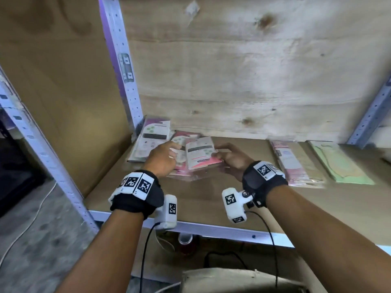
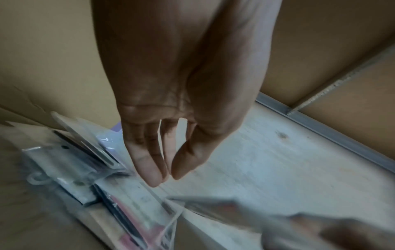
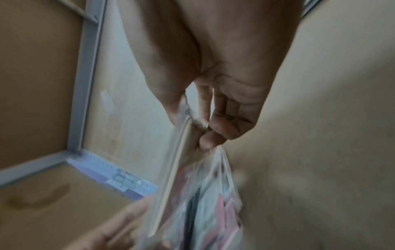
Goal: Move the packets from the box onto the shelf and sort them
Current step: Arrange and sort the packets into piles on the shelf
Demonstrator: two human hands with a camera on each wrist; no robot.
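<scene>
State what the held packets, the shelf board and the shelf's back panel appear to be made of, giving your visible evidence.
Packets: printed card inside clear glossy plastic sleeves; the film glints. Shelf board: matt brown, probably cardboard or hardboard. Back panel: bare plywood, likely; knots and grain show.

A pink-and-white packet [image 1: 202,153] in a clear sleeve is lifted off the brown shelf [image 1: 211,199], tilted with its printed face up. Beneath it lie more pink packets [image 1: 182,166] in clear sleeves, loosely overlapped. At the back left corner sits a stack of purple-and-white packets [image 1: 151,137], its far end raised against the upright post. Well apart on the right, two more lie flat side by side — a pink stack [image 1: 296,163] and a pale green packet [image 1: 340,163] — both running front to back.
</scene>
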